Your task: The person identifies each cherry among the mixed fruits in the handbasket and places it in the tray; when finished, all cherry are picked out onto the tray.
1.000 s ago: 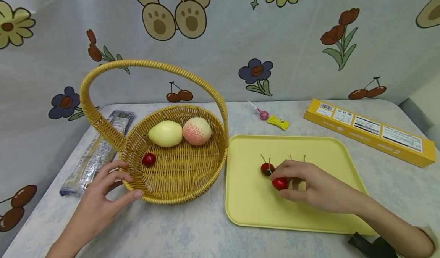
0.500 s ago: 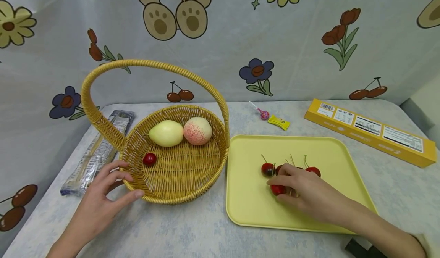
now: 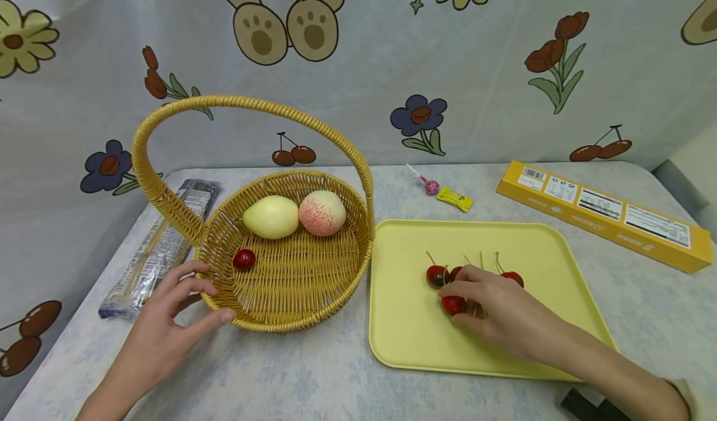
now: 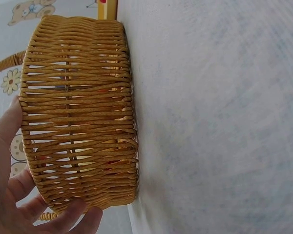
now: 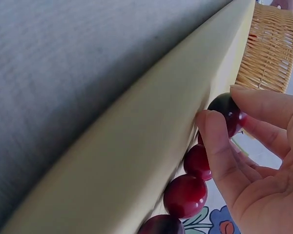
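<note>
In the head view my right hand (image 3: pixel 506 312) pinches a dark red cherry (image 3: pixel 453 305) between thumb and fingers, over the yellow tray (image 3: pixel 403 340). The right wrist view shows the pinched cherry (image 5: pixel 226 111) close up, with more cherries lined up behind it. Around that hand lie other stemmed cherries (image 3: pixel 436 276), some partly hidden by the fingers. My left hand (image 3: pixel 159 324) rests against the near left rim of the wicker basket (image 3: pixel 302 321), thumb and fingers spread. Inside the basket are a pale green pear (image 3: pixel 271 217), a speckled peach (image 3: pixel 322 213) and one cherry (image 3: pixel 243 260).
A long yellow box (image 3: pixel 605 215) lies at the back right. Behind the tray are a lollipop (image 3: pixel 430 186) and a small yellow-wrapped candy (image 3: pixel 455 198). A silvery packet (image 3: pixel 157 253) lies left of the basket. The basket's tall handle (image 3: pixel 246 101) arches over it.
My right hand has shifted slightly left and lower on the tray with its fingers at the cherry, uncovering another cherry to the right. The left hand and basket stay put.
</note>
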Available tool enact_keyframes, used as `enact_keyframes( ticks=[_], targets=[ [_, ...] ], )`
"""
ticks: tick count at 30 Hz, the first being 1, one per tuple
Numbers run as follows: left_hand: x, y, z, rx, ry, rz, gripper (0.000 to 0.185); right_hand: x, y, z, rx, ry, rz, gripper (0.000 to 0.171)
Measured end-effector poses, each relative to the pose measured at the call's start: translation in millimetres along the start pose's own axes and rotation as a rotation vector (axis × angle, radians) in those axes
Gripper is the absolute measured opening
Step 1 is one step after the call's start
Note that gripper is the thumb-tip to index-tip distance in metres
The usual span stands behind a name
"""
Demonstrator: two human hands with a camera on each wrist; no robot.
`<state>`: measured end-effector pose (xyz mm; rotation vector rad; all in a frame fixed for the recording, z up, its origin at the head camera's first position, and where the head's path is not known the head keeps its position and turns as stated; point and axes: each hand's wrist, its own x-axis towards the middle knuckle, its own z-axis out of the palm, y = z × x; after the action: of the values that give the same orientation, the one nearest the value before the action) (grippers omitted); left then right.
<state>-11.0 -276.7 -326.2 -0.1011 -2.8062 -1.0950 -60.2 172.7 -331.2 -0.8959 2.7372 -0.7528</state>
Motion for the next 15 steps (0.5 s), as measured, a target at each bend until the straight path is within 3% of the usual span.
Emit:
enact_keyframes(
  ticks=[15],
  targets=[
    [0.0,-0.9,0.6,-0.007,0.004,0.004,0.024,-1.3,-2.2,-1.5,-0.025,0.058,-0.02,0.028]
  ],
)
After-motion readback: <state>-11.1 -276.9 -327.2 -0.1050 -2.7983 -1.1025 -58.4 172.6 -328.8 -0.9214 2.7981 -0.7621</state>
